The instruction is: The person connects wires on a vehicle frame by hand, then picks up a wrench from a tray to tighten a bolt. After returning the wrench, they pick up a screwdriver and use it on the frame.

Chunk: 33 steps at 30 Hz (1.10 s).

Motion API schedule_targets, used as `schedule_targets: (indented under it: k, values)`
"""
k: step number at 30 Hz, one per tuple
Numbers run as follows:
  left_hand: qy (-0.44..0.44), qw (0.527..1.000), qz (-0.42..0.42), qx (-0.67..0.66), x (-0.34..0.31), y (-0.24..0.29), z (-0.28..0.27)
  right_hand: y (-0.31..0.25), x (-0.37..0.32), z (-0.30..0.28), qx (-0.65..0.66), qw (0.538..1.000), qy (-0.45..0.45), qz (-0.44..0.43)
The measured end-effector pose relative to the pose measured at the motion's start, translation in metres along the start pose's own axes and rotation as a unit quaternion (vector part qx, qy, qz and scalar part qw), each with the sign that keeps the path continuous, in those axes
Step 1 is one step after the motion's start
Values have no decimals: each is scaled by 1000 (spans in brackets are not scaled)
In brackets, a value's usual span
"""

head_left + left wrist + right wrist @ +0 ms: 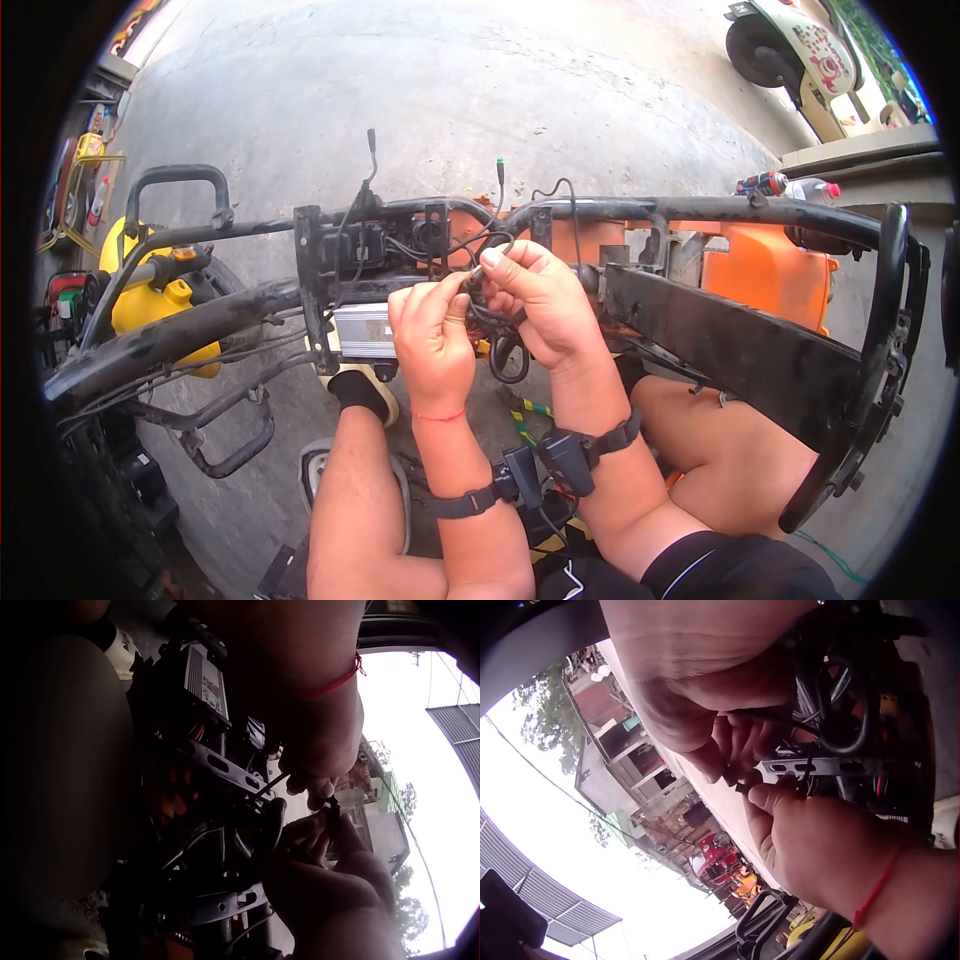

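Note:
Above the black metal frame point(740, 345), both hands meet over a bundle of black cables point(490, 318). The left hand point(435, 335) pinches a small dark connector point(742, 787) between thumb and fingers; a red string circles that wrist. Close beside it, the right hand point(545, 300) pinches another dark cable end point(730, 777), with a black cable running through its curled fingers. In the right wrist view the two ends lie very near each other; whether they touch I cannot tell. A silver finned box point(364, 331) sits left of the hands.
Two loose cables stick up beyond the frame, one with a green tip point(500, 172). Orange plastic panels point(765, 275) lie behind the frame at right, a yellow part point(165, 310) at left. A spray can point(762, 184) and a white scooter point(815, 55) are farther off.

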<state>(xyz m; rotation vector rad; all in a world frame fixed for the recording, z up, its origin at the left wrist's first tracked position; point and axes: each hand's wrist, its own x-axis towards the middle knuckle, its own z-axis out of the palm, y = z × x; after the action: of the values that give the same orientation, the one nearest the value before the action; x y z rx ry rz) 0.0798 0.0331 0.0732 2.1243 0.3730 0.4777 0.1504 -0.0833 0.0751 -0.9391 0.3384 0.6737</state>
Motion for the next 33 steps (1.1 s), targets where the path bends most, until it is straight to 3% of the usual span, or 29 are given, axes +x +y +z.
schedule_targets:
  k: [17, 33]
  values:
    - [-25, 998, -13, 48, -1, -1, 3, 5, 3, 5, -185, 976, 72, -87]
    - [34, 991, -23, 128, -10, 0, 14, 8, 8, 3, -204, 977, 58, -23]
